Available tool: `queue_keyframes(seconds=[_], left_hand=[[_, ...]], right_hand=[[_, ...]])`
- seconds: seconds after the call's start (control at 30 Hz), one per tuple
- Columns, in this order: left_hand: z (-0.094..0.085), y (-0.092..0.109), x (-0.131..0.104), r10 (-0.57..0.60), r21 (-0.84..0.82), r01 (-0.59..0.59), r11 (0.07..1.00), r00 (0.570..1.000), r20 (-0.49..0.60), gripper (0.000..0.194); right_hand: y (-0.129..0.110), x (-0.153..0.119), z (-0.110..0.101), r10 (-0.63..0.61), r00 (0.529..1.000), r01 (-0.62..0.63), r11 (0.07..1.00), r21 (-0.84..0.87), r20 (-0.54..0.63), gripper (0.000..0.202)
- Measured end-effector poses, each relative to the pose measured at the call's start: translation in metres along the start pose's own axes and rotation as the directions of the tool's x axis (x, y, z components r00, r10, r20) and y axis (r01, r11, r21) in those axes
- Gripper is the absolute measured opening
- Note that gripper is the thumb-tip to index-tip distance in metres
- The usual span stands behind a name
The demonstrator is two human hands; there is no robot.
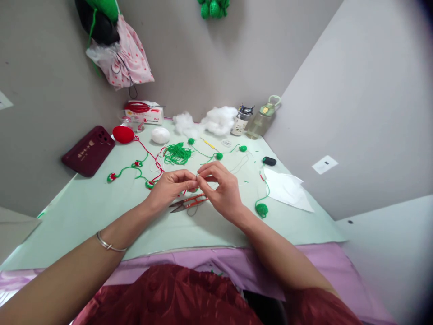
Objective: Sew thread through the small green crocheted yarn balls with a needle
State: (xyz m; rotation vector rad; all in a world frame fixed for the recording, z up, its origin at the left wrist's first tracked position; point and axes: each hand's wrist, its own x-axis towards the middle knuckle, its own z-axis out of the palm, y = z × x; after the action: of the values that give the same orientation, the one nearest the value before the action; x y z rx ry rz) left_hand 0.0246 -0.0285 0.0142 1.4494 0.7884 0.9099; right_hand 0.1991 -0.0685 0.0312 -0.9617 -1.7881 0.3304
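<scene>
My left hand (174, 186) and my right hand (219, 186) meet above the middle of the table, fingertips pinched close together. A tiny dark thing shows between the fingertips, too small to name. Under the hands lie orange-handled thread snips (189, 202), blades pointing left, with a loop of dark thread beside them. Just behind the hands is a heap of loose green yarn (177, 154). Small red, white and green crocheted pieces (136, 164) on green yarn lie to the left. A green crocheted piece (261, 209) with a yarn tail rests right of my right hand.
At the left are a dark red phone (89, 151) and a red ball (123, 134). White stuffing (219, 120), a pen cup (241, 123) and a bottle (262, 119) stand along the back. White paper (287, 188) lies right; a yellow-handled hook (209, 144) lies behind the hands.
</scene>
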Motion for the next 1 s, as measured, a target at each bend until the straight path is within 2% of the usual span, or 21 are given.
queue_keyframes(seconds=[1.0], left_hand=[[0.0007, -0.0011, -0.0005, -0.006, -0.060, 0.006, 0.998, 1.000, -0.008, 0.020]], right_hand=[[-0.0023, 0.0004, -0.0016, 0.012, 1.000, -0.011, 0.999, 0.050, -0.010, 0.013]])
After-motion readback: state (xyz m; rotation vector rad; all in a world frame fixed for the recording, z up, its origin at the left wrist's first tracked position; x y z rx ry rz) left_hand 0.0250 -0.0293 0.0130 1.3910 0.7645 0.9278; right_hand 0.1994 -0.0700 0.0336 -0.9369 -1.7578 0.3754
